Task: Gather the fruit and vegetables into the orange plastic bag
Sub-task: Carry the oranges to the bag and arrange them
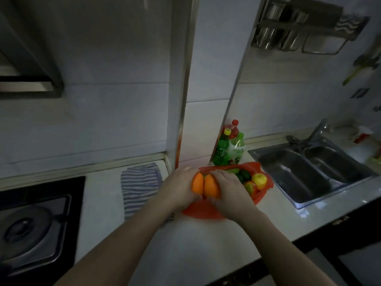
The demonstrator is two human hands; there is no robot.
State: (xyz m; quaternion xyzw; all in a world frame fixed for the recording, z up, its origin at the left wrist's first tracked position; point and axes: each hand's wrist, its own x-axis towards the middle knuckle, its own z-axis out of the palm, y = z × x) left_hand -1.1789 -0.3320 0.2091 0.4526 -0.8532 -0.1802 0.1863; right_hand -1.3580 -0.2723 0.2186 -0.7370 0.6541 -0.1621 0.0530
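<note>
Carrots (pixel 206 185) lie over the orange plastic bag (pixel 201 212), left hand (pixel 179 188) gripping one, right hand (pixel 229 191) the other.

place: we are standing in a home kitchen | evidence: we are seeing a steel double sink (pixel 288 172), a gas hob (pixel 68 186), a range hood (pixel 31 85), a wall rack (pixel 299 27)

Two carrots (pixel 206 186) side by side at orange bag (pixel 202 212) mouth; apples (pixel 259 180), greens (pixel 244 175) inside.
</note>
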